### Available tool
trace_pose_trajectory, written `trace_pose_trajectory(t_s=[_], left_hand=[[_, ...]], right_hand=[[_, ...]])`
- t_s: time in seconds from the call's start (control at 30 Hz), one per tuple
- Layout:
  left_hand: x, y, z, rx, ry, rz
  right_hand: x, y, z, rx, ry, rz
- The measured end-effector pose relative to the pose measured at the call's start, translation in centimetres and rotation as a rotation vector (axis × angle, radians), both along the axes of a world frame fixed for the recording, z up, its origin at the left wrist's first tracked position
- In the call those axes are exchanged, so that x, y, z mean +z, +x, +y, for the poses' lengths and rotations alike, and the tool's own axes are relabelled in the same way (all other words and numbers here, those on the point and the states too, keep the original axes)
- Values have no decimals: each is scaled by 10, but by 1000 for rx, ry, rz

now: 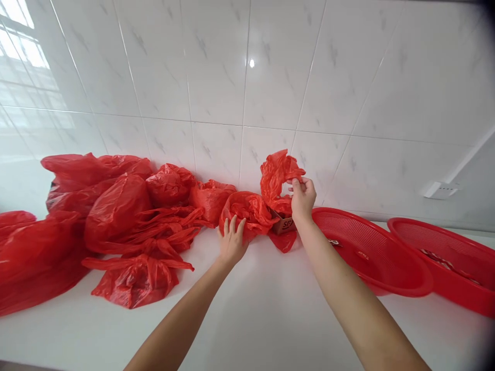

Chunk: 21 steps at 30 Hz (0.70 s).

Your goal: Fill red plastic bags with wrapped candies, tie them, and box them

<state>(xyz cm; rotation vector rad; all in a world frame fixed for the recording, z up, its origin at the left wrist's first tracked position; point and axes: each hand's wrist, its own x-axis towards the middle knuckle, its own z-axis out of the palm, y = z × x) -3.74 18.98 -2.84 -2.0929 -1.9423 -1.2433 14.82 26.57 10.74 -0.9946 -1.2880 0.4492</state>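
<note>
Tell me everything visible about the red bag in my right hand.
The red bag looks like thin, crinkled, partly see-through plastic. Its upper part is bunched and raised before the tiled wall, its edge pinched by your right hand. Lower down it seems to touch a small cardboard box marked SF; whether the red plastic below the box belongs to it is unclear.

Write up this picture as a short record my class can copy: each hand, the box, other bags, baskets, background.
Left hand: fingers spread on a crumpled red bag
Right hand: pinching another red bag
Box: cardboard box marked "SF", beside the right forearm
Other bags: red bags heaped farther left
Baskets: red basket and second basket, right
Background: tiled wall
</note>
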Motion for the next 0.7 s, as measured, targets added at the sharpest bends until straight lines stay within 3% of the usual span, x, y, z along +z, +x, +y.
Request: trace_pose_trajectory(t_s=[0.2,0.37,0.5,0.63,0.7], left_hand=[[39,24,-24,-162,85,-330],[69,46,-46,-375,54,-651],[70,53,-62,-457,-25,-839],[58,41,-69,-443,-95,-935],[60,28,-65,-382,-69,-967]], right_hand=[[4,14,-35,241,-60,155],[1,9,-95,515,-100,212],[-8,12,-138,763,-141,388],[-12,40,-158,741,-180,655],[-13,62,-167,669,-166,774]])
